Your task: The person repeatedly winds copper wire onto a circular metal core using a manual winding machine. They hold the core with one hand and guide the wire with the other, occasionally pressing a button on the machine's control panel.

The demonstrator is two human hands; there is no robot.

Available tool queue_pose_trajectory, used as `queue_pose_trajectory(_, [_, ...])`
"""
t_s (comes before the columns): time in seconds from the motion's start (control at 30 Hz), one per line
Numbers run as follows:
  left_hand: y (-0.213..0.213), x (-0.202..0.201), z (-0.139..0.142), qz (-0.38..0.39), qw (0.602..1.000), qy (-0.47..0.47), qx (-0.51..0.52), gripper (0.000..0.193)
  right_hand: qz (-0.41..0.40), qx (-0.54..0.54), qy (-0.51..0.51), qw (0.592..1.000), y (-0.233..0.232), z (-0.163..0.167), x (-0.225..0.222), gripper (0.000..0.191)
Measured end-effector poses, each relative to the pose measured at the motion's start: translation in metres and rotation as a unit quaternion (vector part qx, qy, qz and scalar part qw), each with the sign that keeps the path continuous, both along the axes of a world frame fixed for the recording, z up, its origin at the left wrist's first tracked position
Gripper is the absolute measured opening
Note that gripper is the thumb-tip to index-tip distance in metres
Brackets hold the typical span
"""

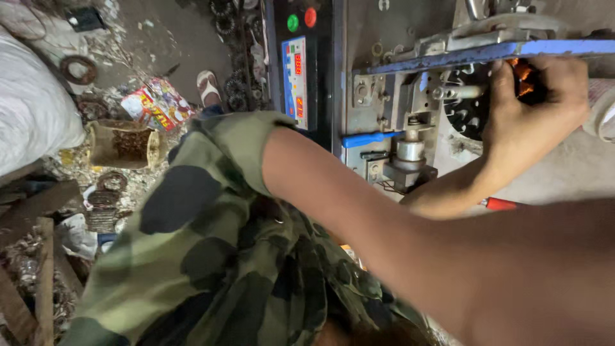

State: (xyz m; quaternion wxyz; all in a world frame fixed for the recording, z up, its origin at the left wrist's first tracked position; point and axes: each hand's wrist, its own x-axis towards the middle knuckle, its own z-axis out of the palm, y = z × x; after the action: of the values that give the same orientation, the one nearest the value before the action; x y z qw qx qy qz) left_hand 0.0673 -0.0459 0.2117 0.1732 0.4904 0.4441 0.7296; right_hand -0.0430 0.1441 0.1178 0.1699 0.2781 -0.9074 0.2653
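One hand (535, 122) is curled over a dark slotted stator core with copper windings (477, 106), fingers wrapped onto its right side — closed on it, not spread. Whether this is the left or right hand cannot be told, since two bare forearms cross below it. The core sits directly under the palm, mounted on the winding machine (410, 96); a blue bar (487, 54) runs lengthwise just above the knuckles. The other forearm sweeps across nearer the camera, its hand out of view.
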Motion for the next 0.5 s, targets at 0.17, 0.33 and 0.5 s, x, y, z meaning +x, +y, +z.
queue_pose_trajectory(0.17, [-0.008, -0.011, -0.097, -0.022, 0.955, -0.255, 0.150, 0.030, 0.017, 0.033, 0.078, 0.996, -0.006, 0.011, 0.005, 0.026])
queue_pose_trajectory(0.33, [-0.013, -0.019, -0.200, 0.062, 0.930, -0.343, 0.114, 0.020, -0.074, -0.008, 0.018, 0.997, -0.016, 0.020, 0.010, 0.023])
queue_pose_trajectory(0.5, [0.034, -0.048, -0.259, 0.005, 0.832, -0.497, 0.247, 0.052, -0.055, 0.003, 0.043, 0.998, -0.024, 0.027, 0.011, 0.023])
